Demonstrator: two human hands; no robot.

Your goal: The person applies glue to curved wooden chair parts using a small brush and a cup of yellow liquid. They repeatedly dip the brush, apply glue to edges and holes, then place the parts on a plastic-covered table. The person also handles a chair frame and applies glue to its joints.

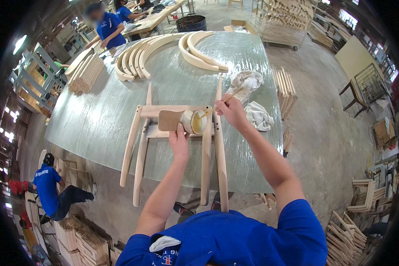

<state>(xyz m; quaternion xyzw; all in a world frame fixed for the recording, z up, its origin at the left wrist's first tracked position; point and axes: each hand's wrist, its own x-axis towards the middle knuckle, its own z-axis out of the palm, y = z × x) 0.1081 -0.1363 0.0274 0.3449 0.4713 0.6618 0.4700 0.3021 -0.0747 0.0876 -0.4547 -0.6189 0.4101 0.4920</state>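
Note:
My left hand (179,141) is closed round a pale cup (187,122), tilted so the yellowish, glue-like liquid (198,123) inside shows. Against the cup's left side is a flat brown piece (169,121), apparently held by the same hand; its material is unclear. In my right hand (231,109) is a thin wooden stick (210,111), its lower end at the cup's mouth. Beneath both hands, a wooden chair frame (153,109) lies on the table, its legs reaching over the near edge toward me.
The table (93,124) has a shiny plastic-like cover. Curved wooden pieces (142,55) and a stack of slats (85,73) lie farther back. Crumpled white cloths (259,116) sit at right. Co-workers in blue stand across the table (108,31) and sit at lower left (51,188).

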